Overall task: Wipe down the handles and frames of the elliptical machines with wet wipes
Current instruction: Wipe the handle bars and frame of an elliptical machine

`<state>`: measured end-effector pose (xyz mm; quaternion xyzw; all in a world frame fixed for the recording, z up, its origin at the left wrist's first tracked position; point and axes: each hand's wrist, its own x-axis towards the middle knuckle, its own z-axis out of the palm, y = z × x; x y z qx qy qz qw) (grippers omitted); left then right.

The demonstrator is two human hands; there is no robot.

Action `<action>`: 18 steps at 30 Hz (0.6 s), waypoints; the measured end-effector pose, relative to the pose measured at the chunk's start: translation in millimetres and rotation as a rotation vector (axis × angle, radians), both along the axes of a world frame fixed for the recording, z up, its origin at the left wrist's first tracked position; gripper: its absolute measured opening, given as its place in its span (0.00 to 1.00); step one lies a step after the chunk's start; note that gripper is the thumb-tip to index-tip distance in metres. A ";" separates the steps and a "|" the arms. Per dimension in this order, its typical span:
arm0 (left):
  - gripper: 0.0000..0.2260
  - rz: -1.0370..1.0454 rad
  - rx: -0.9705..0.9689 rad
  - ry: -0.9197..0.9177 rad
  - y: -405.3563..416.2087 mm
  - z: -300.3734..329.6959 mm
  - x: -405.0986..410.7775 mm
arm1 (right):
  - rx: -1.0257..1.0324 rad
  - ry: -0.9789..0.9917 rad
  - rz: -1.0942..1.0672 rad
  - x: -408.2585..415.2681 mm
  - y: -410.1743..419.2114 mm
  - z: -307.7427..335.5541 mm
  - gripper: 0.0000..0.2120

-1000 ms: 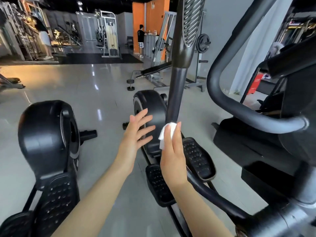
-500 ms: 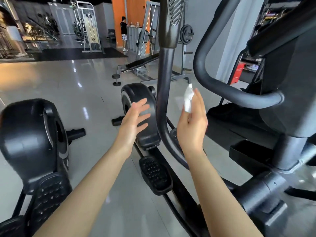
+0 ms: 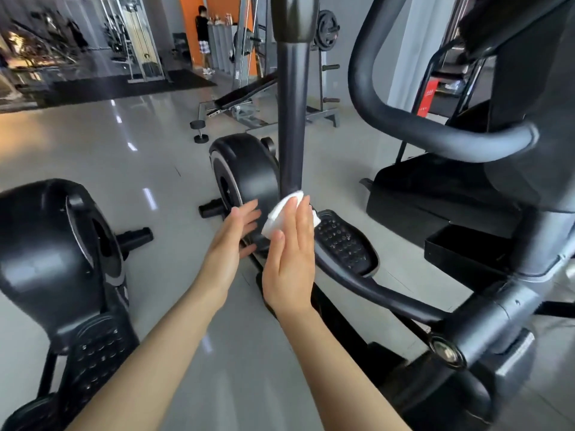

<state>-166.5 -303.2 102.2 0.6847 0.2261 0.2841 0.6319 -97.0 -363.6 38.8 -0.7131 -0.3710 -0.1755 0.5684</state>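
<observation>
A black elliptical machine fills the right half of the view, with an upright swing-arm bar (image 3: pixel 291 119) rising in the middle. My right hand (image 3: pixel 289 259) presses a folded white wet wipe (image 3: pixel 281 214) with straight fingers against the lower part of that bar. My left hand (image 3: pixel 231 247) hovers open just left of the bar, fingers straight, holding nothing. A curved fixed handle (image 3: pixel 413 119) runs from the console at the right. The foot pedal (image 3: pixel 343 244) lies just right of my right hand.
A second elliptical (image 3: pixel 59 244) stands at the left with its flywheel cover and pedal. Glossy grey floor lies between the machines. A weight bench (image 3: pixel 245 94) and plate rack stand behind. A person (image 3: pixel 203 38) stands far back by an orange wall.
My right hand came down from beside the curved handle and now presses the wipe low on the upright bar. My left hand dropped along with it, staying open.
</observation>
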 end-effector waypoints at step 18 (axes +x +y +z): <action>0.14 -0.071 -0.105 -0.102 -27.3 -31.6 14.5 | -0.643 0.126 -0.349 54.4 -117.3 -3.2 0.10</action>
